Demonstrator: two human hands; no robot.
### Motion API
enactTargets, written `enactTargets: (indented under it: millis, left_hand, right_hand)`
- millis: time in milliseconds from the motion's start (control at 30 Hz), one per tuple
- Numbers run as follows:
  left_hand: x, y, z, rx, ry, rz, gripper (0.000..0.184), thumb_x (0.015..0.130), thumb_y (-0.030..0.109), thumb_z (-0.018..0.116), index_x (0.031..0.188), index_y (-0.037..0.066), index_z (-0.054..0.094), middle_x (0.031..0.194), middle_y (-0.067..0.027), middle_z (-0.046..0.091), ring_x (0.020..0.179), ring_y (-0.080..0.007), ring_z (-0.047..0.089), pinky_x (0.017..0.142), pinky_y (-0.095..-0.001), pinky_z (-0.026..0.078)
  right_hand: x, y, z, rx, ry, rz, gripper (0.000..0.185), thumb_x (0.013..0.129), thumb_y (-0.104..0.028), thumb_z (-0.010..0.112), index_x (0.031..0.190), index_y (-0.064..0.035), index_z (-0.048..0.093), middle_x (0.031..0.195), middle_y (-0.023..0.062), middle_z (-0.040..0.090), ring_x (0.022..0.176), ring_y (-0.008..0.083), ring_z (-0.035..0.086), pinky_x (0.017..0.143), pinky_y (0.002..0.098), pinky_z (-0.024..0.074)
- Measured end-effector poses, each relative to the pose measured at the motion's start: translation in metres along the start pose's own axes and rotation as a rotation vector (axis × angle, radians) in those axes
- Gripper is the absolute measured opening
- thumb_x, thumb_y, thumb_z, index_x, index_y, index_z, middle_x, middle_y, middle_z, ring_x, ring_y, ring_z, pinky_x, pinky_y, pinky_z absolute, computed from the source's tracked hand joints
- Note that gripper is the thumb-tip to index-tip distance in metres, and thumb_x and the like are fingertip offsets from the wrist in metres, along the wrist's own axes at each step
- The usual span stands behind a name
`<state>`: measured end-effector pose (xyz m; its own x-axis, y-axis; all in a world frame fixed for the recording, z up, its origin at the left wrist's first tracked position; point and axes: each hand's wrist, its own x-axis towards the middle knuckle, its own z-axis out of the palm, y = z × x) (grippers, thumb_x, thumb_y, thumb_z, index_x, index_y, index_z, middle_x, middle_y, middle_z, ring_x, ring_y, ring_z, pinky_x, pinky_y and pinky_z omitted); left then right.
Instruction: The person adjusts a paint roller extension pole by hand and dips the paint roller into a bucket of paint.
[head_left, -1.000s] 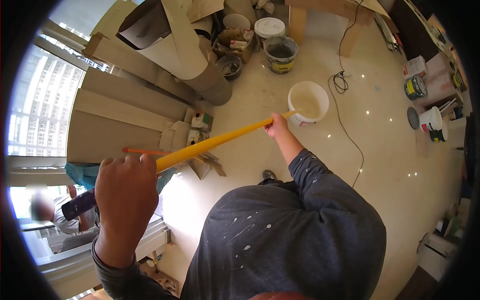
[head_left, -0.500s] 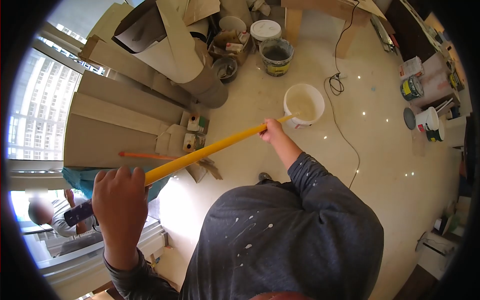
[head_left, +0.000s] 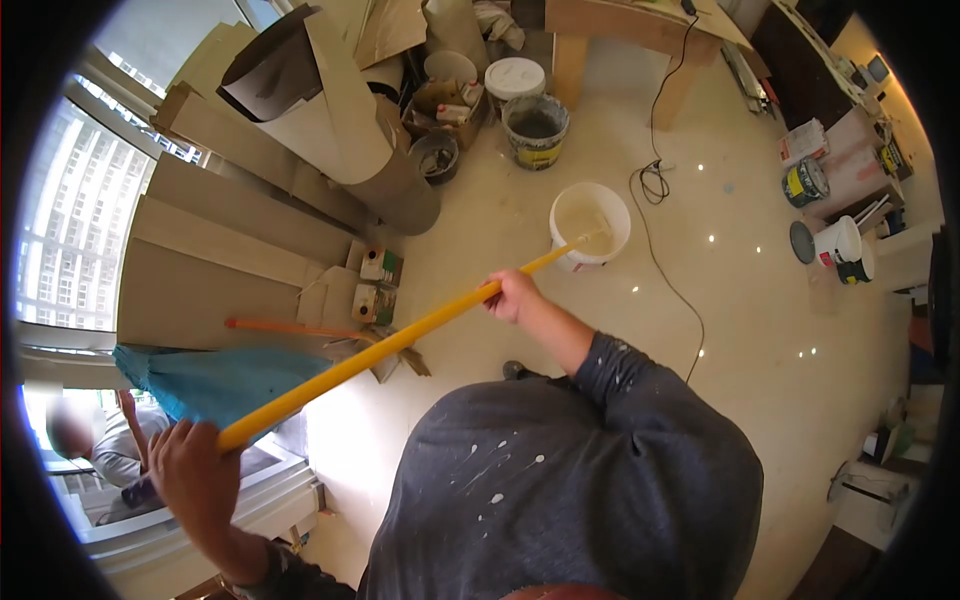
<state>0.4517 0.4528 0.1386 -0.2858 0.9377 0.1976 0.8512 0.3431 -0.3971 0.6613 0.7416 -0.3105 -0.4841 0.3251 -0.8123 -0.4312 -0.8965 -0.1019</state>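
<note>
My left hand (head_left: 197, 482) is closed around a long yellow pole (head_left: 370, 357) near its dark-gripped upper end. Farther along the shaft, my right hand (head_left: 512, 296) also grips it, close to the bucket. The pole slants over the near rim into a white bucket (head_left: 562, 250) on the floor. Inside the bucket is a pale, cream-coloured content, and the pole's far end shows there as a small whitish shape that I cannot make out clearly.
Behind the bucket stand a dark-smeared bucket (head_left: 537, 140) and a lidded white bucket (head_left: 514, 76). A black cable (head_left: 676, 285) crosses the floor. Rolled sheets (head_left: 390, 190) and cardboard (head_left: 215, 280) lean at left. Another person (head_left: 120, 440) is beyond the lower left. More buckets (head_left: 838, 240) stand right.
My left hand has moved down and left in view, still on the pole. My right hand has shifted slightly left and down. The pole is steeper, with its end farther inside the bucket.
</note>
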Motion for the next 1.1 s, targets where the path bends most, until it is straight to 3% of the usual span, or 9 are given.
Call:
enactTargets:
  millis: [100,200,300,467,600,767,900,967,1100]
  left_hand:
    - [-0.022,-0.024,0.005,-0.061,0.005,-0.122,0.033,0.050,0.015,0.085,0.064,0.007,0.056,0.068,-0.0094,0.058,0.074,-0.0335,0.059,0.075,-0.0444,0.045]
    - [-0.030,-0.008,0.025,-0.117,-0.017,-0.123,0.034,0.050,0.016,0.085,0.064,0.007,0.055,0.070,-0.0094,0.059,0.075,-0.0334,0.059,0.077,-0.0444,0.044]
    - [-0.046,-0.011,0.025,-0.066,0.044,-0.128,0.035,0.050,0.017,0.085,0.063,0.007,0.054,0.071,-0.0097,0.060,0.075,-0.0333,0.059,0.078,-0.0443,0.044]
    - [-0.096,-0.051,0.034,-0.134,-0.090,-0.353,0.034,0.047,0.016,0.087,0.065,0.007,0.060,0.073,-0.0107,0.063,0.076,-0.0336,0.061,0.080,-0.0440,0.046]
    - [-0.109,-0.022,0.061,-0.173,-0.073,-0.266,0.035,0.047,0.019,0.088,0.064,0.007,0.060,0.072,-0.0105,0.062,0.077,-0.0339,0.060,0.078,-0.0437,0.046]
    - [-0.175,-0.058,0.078,-0.148,0.051,-0.396,0.034,0.044,0.024,0.086,0.062,0.011,0.060,0.070,-0.0091,0.062,0.075,-0.0323,0.060,0.072,-0.0434,0.046]
    - [-0.207,-0.042,0.085,-0.293,-0.134,-0.396,0.024,0.058,0.024,0.085,0.067,0.014,0.065,0.067,-0.0057,0.064,0.072,-0.0284,0.065,0.071,-0.0409,0.047]
    - [-0.235,-0.038,0.096,-0.295,-0.196,-0.388,0.022,0.060,0.026,0.084,0.070,0.015,0.067,0.068,-0.0036,0.066,0.073,-0.0266,0.066,0.071,-0.0399,0.047]
    - [-0.280,-0.041,0.131,-0.324,-0.390,-0.436,0.020,0.065,0.026,0.081,0.078,0.015,0.071,0.073,-0.0028,0.069,0.075,-0.0251,0.068,0.071,-0.0386,0.048]
  right_hand:
    - [-0.033,0.017,0.014,-0.042,-0.101,0.018,0.016,0.097,-0.017,0.048,0.095,-0.0028,0.055,0.081,0.0122,0.064,0.074,0.0256,0.067,0.064,0.0381,0.0584]
    - [0.000,0.012,0.007,-0.110,0.094,0.013,0.017,0.098,-0.018,0.048,0.095,-0.0023,0.055,0.081,0.0120,0.064,0.072,0.0256,0.067,0.062,0.0372,0.0584]
    - [0.005,0.019,0.008,-0.167,0.087,0.053,0.017,0.098,-0.017,0.048,0.095,-0.0015,0.056,0.082,0.0122,0.064,0.072,0.0263,0.067,0.063,0.0368,0.0585]
    - [-0.037,0.054,0.006,-0.301,-0.103,0.099,0.021,0.098,-0.021,0.051,0.098,-0.0017,0.058,0.084,0.0129,0.064,0.069,0.0252,0.064,0.061,0.0367,0.0571]
    - [0.020,0.051,-0.011,-0.364,0.252,0.066,0.017,0.096,-0.021,0.057,0.099,-0.0040,0.057,0.091,0.0122,0.065,0.073,0.0263,0.064,0.066,0.0390,0.0580]
    - [-0.007,0.085,-0.020,-0.354,0.074,0.200,0.022,0.095,-0.021,0.060,0.106,-0.0015,0.056,0.095,0.0143,0.065,0.080,0.0283,0.066,0.072,0.0405,0.0586]
    - [0.014,0.092,-0.040,-0.269,0.169,0.167,0.018,0.097,-0.019,0.053,0.103,-0.0025,0.054,0.091,0.0137,0.064,0.077,0.0297,0.066,0.068,0.0441,0.0589]
    - [0.014,0.106,-0.052,-0.463,0.262,0.107,0.017,0.097,-0.018,0.049,0.103,-0.0031,0.053,0.086,0.0116,0.064,0.073,0.0283,0.066,0.066,0.0438,0.0591]
    - [0.029,0.138,-0.072,-0.446,0.226,0.137,0.016,0.095,-0.017,0.045,0.103,-0.0050,0.052,0.073,0.0090,0.061,0.062,0.0266,0.065,0.059,0.0429,0.0589]
